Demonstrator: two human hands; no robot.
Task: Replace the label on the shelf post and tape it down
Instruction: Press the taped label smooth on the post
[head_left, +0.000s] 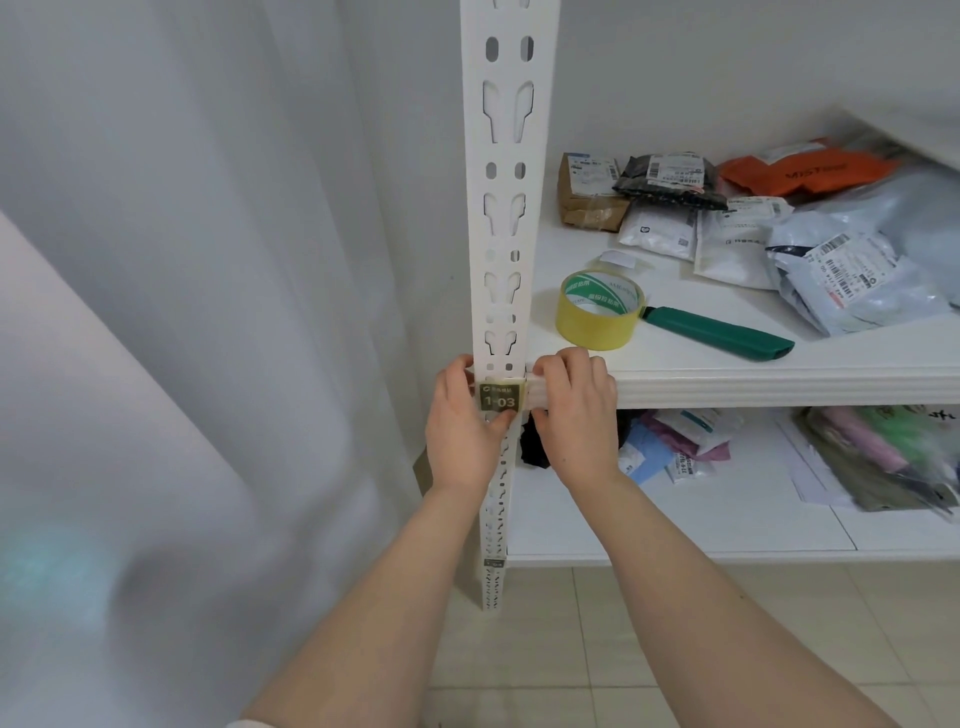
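Note:
A dark label (500, 400) reading "1-03" sits on the white slotted shelf post (501, 218) at the level of the shelf board. A strip of translucent tape (534, 395) lies across it and runs off to the right. My left hand (460, 431) grips the post from the left, its thumb pressing just below the label. My right hand (571, 410) pinches the tape's right end against the shelf's front edge (779, 387), fingers on top and thumb beneath.
A yellow tape roll (597, 312) and a green-handled cutter (722, 332) lie on the shelf close behind my right hand. Several parcels (779, 228) are piled farther back and on the lower shelf (727, 540). A white curtain (208, 312) hangs left of the post.

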